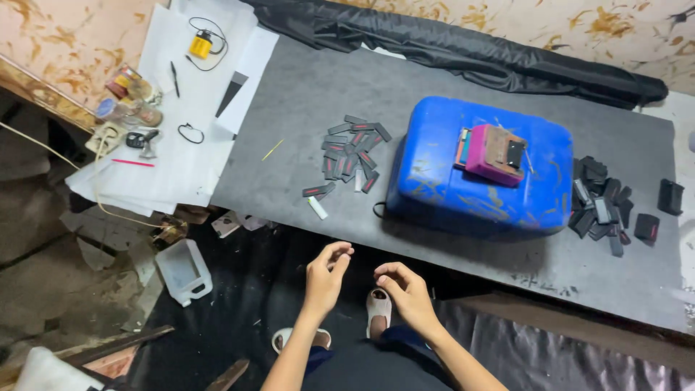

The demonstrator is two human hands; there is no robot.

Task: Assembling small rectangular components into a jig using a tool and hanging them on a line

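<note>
Surface: dark grey tabletop (304, 94) in a room with stained walls.
Labels: small dark labels (350, 154) heaped at tabletop centre, beside a blue container (434, 181).
Hands: left hand (326, 275) and right hand (405, 289), both loosely curled, empty, off the near edge.

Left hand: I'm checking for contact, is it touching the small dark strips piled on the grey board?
Apart. The head view shows the left hand below the board's edge, the strips farther up.
</note>
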